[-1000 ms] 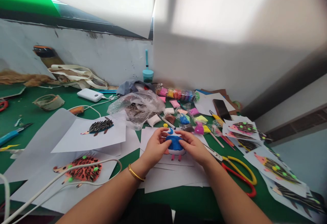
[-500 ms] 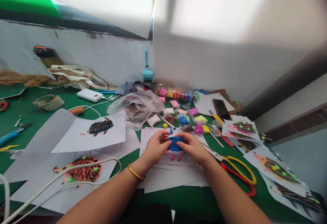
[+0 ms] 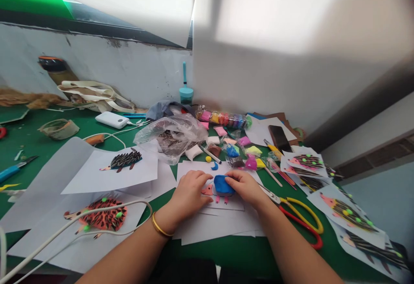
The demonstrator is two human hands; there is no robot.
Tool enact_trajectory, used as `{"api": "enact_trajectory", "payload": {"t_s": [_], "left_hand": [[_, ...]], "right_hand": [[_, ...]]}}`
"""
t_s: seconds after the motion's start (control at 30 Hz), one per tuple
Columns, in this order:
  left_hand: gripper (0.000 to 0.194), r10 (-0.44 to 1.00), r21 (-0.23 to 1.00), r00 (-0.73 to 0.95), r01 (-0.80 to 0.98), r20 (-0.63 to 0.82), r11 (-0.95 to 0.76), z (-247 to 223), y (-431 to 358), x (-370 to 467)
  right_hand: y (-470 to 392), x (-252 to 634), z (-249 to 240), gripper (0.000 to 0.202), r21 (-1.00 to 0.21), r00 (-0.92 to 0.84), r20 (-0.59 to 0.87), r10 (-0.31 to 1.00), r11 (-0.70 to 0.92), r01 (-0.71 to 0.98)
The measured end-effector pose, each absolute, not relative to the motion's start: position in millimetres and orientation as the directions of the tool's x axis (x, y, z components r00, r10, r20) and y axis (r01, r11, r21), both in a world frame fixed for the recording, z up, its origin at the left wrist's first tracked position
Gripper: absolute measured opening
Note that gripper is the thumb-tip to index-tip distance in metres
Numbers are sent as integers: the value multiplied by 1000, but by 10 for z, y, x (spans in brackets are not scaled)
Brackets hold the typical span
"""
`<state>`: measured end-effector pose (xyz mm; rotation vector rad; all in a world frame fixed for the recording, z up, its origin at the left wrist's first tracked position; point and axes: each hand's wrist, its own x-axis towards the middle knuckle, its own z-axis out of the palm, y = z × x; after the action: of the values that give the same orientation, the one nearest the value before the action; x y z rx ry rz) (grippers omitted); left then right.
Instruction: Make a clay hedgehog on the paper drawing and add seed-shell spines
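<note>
A flattened piece of blue modelling clay (image 3: 222, 184) is pinched at its right edge by my right hand (image 3: 245, 188), over a sheet of white paper (image 3: 194, 169). On that sheet a pink clay hedgehog head (image 3: 208, 190) with a dark eye and pink clay feet (image 3: 221, 200) show around the blue piece. My left hand (image 3: 190, 193) rests on the paper to the left, fingers spread near the pink head and off the blue clay. A small blue clay crescent (image 3: 214, 166) and a yellow clay ball (image 3: 208, 159) lie beyond.
Bags of coloured clay (image 3: 233, 150) and a plastic bag of seeds (image 3: 171, 137) lie behind the paper. Scissors (image 3: 300, 219) are right of my right hand. Finished hedgehog pictures (image 3: 349, 210) line the right; others lie left, crossed by a white cable (image 3: 97, 210).
My left hand has let go of the blue clay and moved left onto the paper. My right hand still holds the clay's right edge, and the pink head has come into view.
</note>
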<state>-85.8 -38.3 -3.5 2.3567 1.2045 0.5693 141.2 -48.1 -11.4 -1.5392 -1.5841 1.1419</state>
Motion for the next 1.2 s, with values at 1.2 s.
{"api": "enact_trajectory", "payload": {"t_s": [1.2], "left_hand": [[40, 854, 357, 509, 783, 106, -510, -99, -418, -654]], "right_hand": [[-474, 1662, -79, 70, -899, -107, -289, 951, -232, 370]]}}
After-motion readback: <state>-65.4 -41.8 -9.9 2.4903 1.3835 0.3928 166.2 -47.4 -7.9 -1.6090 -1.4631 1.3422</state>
